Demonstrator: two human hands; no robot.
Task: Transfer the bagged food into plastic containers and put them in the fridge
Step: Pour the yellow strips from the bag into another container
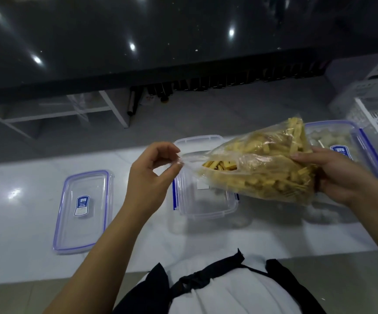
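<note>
1. The right hand (333,175) gripped the raised bottom of the clear bag (258,164) of yellow sticks, tilting it mouth-down over the open container (206,200).
2. The left hand (151,171) pinched the bag's mouth edge, holding it open.
3. The container looked empty, so I judged the pouring barely begun.
4. A lidded container (351,141) of pale food stood behind the bag; that one seemed finished.
5. The loose lid (82,211) lay to the left on the counter (25,200); closing and the fridge remained.
</note>
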